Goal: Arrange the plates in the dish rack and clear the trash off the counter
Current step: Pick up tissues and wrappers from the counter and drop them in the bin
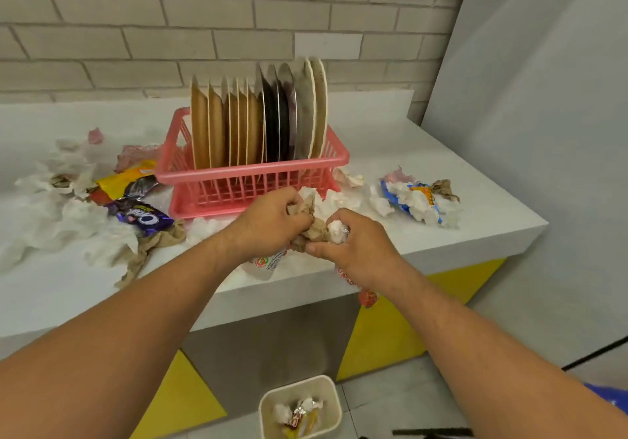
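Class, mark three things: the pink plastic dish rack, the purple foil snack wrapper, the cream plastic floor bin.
Pink plastic dish rack [251,169]: head view, front rim.
Purple foil snack wrapper [142,219]: head view, printed middle.
Cream plastic floor bin [306,389]: head view, inner back wall.

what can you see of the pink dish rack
The pink dish rack looks like plastic, rectangular, with slatted walls and a rolled rim, standing upright on a matching pink tray on the white counter near the brick wall. Plates stand on edge in it in a row: tan at left, dark in the middle, pale at right. Wrappers and tissues lie around its base. The left hand and right hand grip crumpled trash just in front.
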`<action>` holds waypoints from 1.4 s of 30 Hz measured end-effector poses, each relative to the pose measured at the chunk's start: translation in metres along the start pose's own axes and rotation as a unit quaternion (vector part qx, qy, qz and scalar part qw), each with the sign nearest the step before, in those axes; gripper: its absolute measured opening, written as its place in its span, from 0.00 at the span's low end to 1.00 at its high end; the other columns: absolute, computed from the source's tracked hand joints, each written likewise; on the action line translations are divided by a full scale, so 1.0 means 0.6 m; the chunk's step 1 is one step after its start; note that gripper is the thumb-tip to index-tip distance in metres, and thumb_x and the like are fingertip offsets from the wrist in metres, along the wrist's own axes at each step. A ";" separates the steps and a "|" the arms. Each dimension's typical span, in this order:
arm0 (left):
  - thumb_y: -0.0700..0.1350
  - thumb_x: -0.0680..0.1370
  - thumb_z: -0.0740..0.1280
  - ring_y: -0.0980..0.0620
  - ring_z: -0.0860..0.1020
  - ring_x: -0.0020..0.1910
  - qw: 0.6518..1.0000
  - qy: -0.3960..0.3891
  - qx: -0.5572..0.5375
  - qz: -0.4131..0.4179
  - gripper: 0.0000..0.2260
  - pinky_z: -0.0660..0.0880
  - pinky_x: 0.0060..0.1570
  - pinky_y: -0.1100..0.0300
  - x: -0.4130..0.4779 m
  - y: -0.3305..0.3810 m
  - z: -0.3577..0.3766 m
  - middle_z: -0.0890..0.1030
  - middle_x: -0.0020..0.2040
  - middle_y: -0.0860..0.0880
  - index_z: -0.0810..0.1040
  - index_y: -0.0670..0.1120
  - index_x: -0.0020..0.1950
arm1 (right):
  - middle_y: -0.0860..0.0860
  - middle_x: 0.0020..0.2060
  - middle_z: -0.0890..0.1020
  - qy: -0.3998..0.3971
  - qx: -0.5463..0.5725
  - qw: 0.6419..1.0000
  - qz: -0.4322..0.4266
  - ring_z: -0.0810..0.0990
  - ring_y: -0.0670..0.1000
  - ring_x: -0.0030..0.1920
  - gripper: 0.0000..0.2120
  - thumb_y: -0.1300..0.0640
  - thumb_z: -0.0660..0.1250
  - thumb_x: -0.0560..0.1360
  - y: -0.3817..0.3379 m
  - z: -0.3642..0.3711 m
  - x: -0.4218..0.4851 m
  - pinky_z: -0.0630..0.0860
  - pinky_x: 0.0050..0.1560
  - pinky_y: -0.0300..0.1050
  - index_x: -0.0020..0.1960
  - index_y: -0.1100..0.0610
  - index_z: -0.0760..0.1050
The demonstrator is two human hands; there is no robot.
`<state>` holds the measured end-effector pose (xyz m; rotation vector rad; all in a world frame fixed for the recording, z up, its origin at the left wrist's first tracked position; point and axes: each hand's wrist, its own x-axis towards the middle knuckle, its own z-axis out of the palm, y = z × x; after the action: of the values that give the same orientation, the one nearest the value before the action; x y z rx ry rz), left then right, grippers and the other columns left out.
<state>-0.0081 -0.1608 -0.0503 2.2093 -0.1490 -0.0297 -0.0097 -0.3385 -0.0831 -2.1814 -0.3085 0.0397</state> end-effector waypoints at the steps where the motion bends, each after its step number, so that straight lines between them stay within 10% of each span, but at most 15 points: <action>1: 0.44 0.76 0.66 0.53 0.80 0.36 1.000 0.009 -0.002 0.007 0.02 0.76 0.32 0.59 -0.017 -0.015 -0.007 0.81 0.38 0.52 0.76 0.51 0.45 | 0.45 0.32 0.80 -0.006 0.009 1.000 0.011 0.77 0.43 0.28 0.18 0.36 0.75 0.61 0.001 0.017 -0.016 0.72 0.26 0.38 0.42 0.44 0.74; 7: 0.38 0.76 0.59 0.62 0.81 0.37 0.996 -0.071 -0.058 0.015 0.15 0.73 0.33 0.73 -0.111 -0.091 -0.016 0.84 0.39 0.58 0.83 0.53 0.43 | 0.46 0.22 0.76 -0.017 -0.008 0.997 0.079 0.77 0.47 0.22 0.16 0.40 0.59 0.71 0.037 0.097 -0.097 0.69 0.24 0.39 0.34 0.50 0.73; 14: 0.68 0.62 0.72 0.61 0.80 0.37 0.991 -0.118 0.043 -0.038 0.18 0.75 0.37 0.64 -0.192 -0.219 0.063 0.82 0.38 0.59 0.83 0.56 0.42 | 0.48 0.28 0.74 -0.091 -0.006 0.977 0.194 0.71 0.48 0.32 0.16 0.47 0.50 0.69 0.126 0.180 -0.177 0.69 0.35 0.46 0.30 0.54 0.68; 27: 0.54 0.77 0.65 0.57 0.73 0.43 0.990 -0.056 0.121 -0.050 0.08 0.66 0.39 0.67 -0.240 -0.475 0.353 0.72 0.45 0.57 0.77 0.52 0.52 | 0.55 0.48 0.78 -0.175 -0.098 0.945 0.258 0.76 0.52 0.46 0.12 0.49 0.59 0.80 0.434 0.324 -0.267 0.70 0.40 0.39 0.52 0.56 0.75; 32: 0.54 0.79 0.62 0.49 0.76 0.49 0.985 -0.083 0.141 -0.059 0.12 0.69 0.46 0.58 -0.227 -0.608 0.498 0.73 0.53 0.53 0.74 0.50 0.59 | 0.48 0.34 0.77 -0.145 -0.113 0.939 0.289 0.75 0.44 0.31 0.15 0.43 0.65 0.76 0.588 0.386 -0.274 0.64 0.24 0.33 0.36 0.51 0.72; 42: 0.50 0.81 0.58 0.49 0.74 0.51 0.987 -0.084 0.137 -0.015 0.12 0.68 0.51 0.60 -0.146 -0.845 0.743 0.70 0.56 0.50 0.71 0.47 0.62 | 0.47 0.35 0.78 0.039 -0.098 0.965 0.242 0.76 0.46 0.35 0.13 0.44 0.61 0.78 0.832 0.510 -0.233 0.67 0.31 0.36 0.47 0.54 0.76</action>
<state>-0.0797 -0.2049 -0.7256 2.4838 -0.2258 -0.2245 -0.0853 -0.4080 -0.6761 -2.4003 0.2817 0.2030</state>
